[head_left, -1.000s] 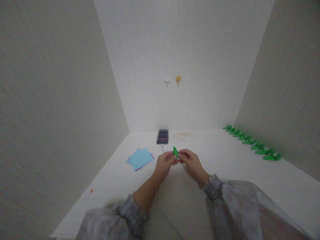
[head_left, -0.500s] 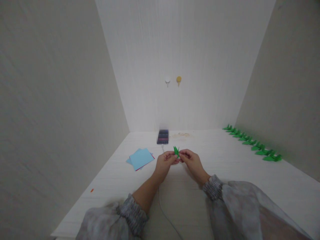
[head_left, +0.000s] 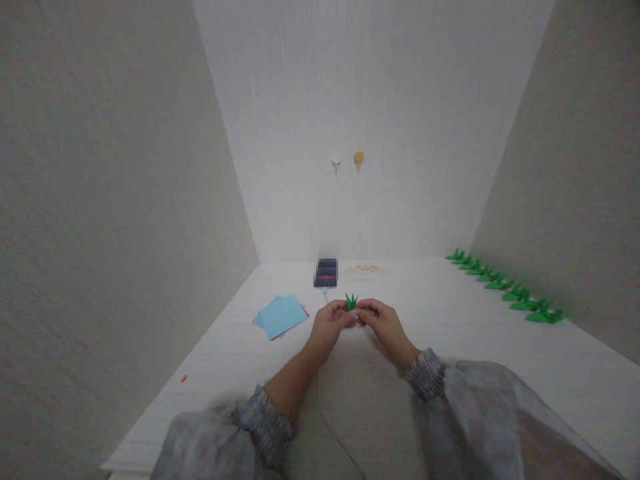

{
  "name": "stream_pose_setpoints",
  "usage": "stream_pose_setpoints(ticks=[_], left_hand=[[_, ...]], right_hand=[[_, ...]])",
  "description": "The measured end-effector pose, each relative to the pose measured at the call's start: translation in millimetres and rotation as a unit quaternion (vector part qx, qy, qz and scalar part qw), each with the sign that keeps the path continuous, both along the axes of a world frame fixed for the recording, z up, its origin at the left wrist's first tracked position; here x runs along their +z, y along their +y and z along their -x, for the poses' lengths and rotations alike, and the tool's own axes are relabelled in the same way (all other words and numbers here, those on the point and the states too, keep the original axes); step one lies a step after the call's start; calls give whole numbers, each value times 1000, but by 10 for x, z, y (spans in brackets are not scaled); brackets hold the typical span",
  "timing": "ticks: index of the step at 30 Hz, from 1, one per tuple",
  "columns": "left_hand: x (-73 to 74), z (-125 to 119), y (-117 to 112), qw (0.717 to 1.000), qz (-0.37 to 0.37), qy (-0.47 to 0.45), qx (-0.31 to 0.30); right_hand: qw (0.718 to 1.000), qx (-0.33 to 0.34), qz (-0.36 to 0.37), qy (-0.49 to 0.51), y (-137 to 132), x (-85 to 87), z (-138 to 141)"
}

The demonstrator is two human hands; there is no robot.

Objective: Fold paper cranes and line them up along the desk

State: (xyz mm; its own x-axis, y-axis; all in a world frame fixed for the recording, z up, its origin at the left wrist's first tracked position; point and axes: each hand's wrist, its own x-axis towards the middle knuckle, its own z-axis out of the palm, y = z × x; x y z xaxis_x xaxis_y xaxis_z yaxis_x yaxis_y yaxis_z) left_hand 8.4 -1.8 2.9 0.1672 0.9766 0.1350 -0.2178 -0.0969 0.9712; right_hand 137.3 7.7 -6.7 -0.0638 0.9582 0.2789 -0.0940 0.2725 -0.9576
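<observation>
Between my two hands is a small green origami crane (head_left: 351,303), its pointed tips sticking up above my fingers. My left hand (head_left: 330,326) pinches it from the left, thumb toward me. From the other side, the fingertips of my right hand (head_left: 383,321) close on it as well. The lower part of the folded paper is hidden behind my fingers. A long row of similar green paper cranes (head_left: 519,296) stands along the right wall.
Light blue paper sheets (head_left: 283,317) with a red edge beneath lie left of my hands. A phone (head_left: 326,273) leans at the back wall, its white cable (head_left: 325,417) running toward me. Two hooks, white (head_left: 336,161) and yellow (head_left: 359,158), hang on the wall. An orange scrap (head_left: 184,379) lies left.
The green paper has turned slightly between my fingers, and its tips now spread in a fan. My right fingers have come a little closer to the left ones.
</observation>
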Motion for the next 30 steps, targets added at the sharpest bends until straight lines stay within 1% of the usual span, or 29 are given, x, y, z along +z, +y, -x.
stream_pose_setpoints(ticks=[5,13,19,22,30], left_hand=[[-11,8,2,1000,6,4,4],[-27,22,1,1000,4,-16,-6],[-16,32,-10,1000,-3,-27,2],[-25,46,-1,1000,-8,-28,8],[-19,51,15,1000,13,-10,18]], right_hand=[[1000,9,7,2,-3,-9,-1],[997,56,16,41,-14,-3,-11],[994,88,22,66,-27,-26,-22],[992,96,29,78,-33,-34,-24],[988,108,46,96,-40,-4,-7]])
